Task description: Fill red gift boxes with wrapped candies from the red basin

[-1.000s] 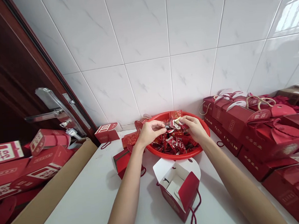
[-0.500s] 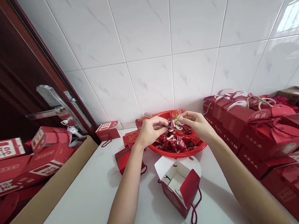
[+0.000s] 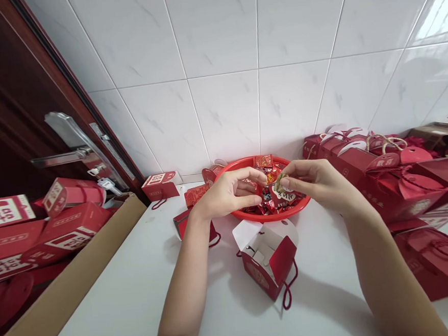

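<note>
Over the red plastic basket (image 3: 268,217), my right hand (image 3: 323,184) pinches a wrapped candy (image 3: 283,192) by its gold end. The wrapper is dark red with a white patch of lettering. My left hand (image 3: 231,192) hovers across from it above the basket's left part, thumb and fingers curved apart with nothing between them. Heaped in the basket are several red-wrapped candies (image 3: 272,205), partly hidden by my hands. Just in front stands a red gift box (image 3: 266,277) with its flaps up, a white inside and a dark red cord handle. Pale things lie in it.
Several closed red boxes (image 3: 435,260) are stacked along the right. At left, a cardboard carton (image 3: 81,275) holds more red boxes, beside a dark door with a metal handle (image 3: 64,157). Small red boxes (image 3: 160,187) sit behind my left arm. A tiled wall rises behind the table.
My right hand has moved right and nearer with the candy. My left hand's fingers are further from the candy and spread wider. The view has tilted slightly downward.
</note>
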The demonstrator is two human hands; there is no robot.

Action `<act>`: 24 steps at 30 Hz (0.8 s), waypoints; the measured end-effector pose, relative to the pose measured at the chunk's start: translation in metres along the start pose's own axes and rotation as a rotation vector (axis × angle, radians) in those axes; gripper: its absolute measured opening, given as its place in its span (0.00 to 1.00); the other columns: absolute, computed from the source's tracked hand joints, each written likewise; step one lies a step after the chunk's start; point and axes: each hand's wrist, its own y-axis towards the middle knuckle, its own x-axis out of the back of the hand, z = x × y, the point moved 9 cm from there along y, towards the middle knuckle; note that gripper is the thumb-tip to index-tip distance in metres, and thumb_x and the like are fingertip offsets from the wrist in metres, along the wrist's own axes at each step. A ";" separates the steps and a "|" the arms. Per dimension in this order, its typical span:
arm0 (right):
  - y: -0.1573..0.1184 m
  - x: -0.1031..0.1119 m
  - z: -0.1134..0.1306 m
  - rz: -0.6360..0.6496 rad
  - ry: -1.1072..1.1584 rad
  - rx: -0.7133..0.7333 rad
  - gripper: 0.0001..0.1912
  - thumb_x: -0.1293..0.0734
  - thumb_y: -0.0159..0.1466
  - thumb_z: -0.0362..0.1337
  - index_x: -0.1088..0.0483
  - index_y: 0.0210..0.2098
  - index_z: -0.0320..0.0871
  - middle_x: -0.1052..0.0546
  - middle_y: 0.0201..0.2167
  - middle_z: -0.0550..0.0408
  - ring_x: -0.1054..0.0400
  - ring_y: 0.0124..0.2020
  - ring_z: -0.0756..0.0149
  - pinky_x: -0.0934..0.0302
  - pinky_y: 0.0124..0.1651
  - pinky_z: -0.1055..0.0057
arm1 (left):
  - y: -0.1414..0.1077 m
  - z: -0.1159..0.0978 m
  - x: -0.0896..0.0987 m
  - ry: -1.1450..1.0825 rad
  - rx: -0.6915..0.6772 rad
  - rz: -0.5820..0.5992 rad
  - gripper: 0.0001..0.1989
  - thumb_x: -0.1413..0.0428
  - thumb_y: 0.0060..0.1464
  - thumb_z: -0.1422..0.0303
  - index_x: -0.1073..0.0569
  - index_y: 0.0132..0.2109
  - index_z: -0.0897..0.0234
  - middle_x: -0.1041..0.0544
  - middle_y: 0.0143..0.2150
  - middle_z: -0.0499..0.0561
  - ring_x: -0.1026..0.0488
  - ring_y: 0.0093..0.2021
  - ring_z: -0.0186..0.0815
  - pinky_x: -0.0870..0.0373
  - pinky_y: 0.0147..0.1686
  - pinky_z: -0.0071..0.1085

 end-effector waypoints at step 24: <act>-0.016 -0.078 -0.003 0.447 -0.206 -0.008 0.07 0.36 0.65 0.32 0.27 0.32 0.42 0.20 0.32 0.55 0.30 0.32 0.67 0.39 0.34 0.72 | -0.039 0.005 0.006 0.552 0.326 0.117 0.14 0.44 0.57 0.64 0.22 0.49 0.59 0.18 0.43 0.50 0.21 0.41 0.40 0.31 0.36 0.28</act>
